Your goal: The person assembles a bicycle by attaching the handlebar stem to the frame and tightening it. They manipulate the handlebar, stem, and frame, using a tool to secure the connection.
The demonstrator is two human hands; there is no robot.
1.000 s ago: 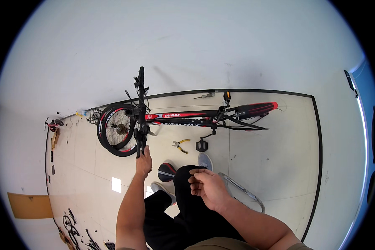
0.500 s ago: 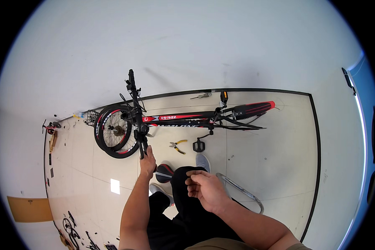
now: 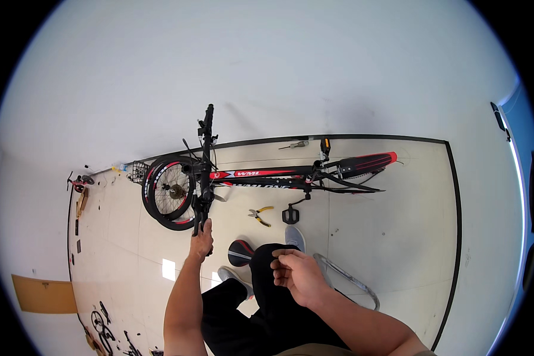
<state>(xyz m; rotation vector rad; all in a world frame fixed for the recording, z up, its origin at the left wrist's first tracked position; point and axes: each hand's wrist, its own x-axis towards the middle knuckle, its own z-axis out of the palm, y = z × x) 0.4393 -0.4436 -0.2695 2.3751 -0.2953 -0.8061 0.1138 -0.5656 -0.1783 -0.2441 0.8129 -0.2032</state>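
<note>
A bicycle without wheels fitted stands across the floor, its black and red frame (image 3: 261, 174) running left to right. My left hand (image 3: 202, 240) is wrapped round the near grip of its black handlebar (image 3: 206, 160). Above my right thigh, my right hand (image 3: 299, 276) is held with its fingers curled in, and nothing shows between them. A red and black rear fender (image 3: 368, 163) sits at the right end of the frame. The near pedal (image 3: 290, 216) hangs beside my shoe.
Two wheels (image 3: 171, 199) lie at the left beside the handlebar. Yellow-handled pliers (image 3: 261, 216), a black saddle (image 3: 240, 253) and a screwdriver (image 3: 295, 145) are on the floor. A bent metal tube (image 3: 353, 279) stands near my right leg. A white wall (image 3: 279, 65) rises behind the bicycle.
The handlebar has turned clockwise: its far end swung right and its near end, with my left hand on it, moved left. The view shifted slightly. My right hand stays curled.
</note>
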